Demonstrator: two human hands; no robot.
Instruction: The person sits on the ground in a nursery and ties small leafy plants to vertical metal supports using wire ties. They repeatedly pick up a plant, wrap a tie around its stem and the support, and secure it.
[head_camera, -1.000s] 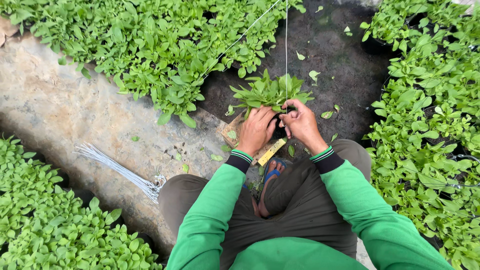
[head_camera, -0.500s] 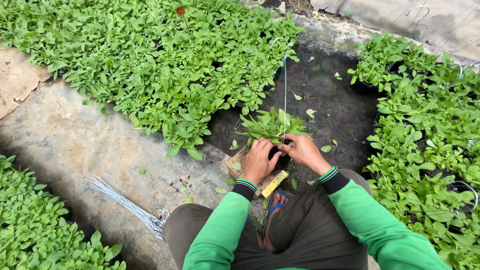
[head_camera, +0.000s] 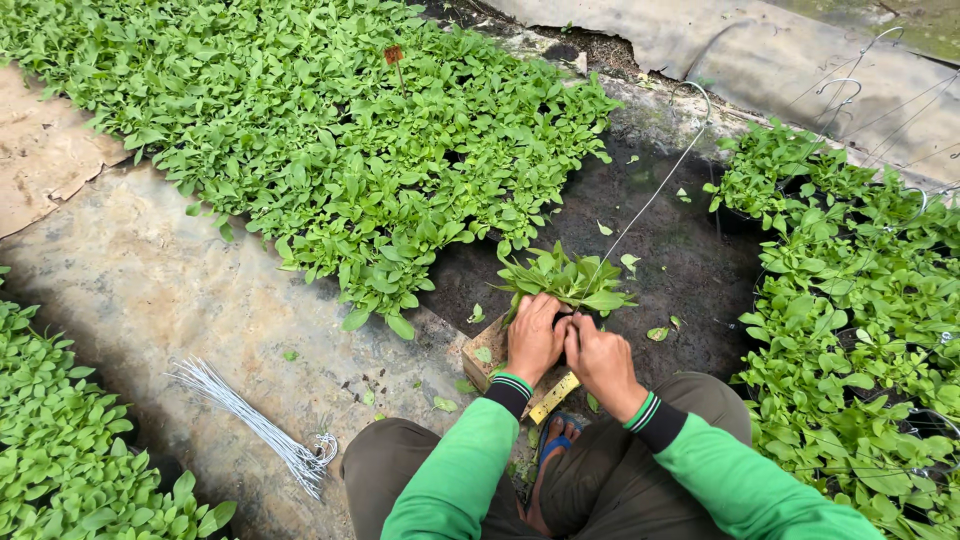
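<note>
Your left hand (head_camera: 533, 338) and right hand (head_camera: 600, 358) were both clenched around the potted seedling (head_camera: 567, 280) at its base, on the dark soil before your knees. It looked light, with soft, easily bruised leaves, so the pot was the safer hold.

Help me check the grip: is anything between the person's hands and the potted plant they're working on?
Nothing visible. The left hand and right hand rest directly on the small potted plant; only its wire hanger rises behind it.

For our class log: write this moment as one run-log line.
left hand on potted plant | right hand on pot rim | wire hanger attached | wire bundle left
</note>
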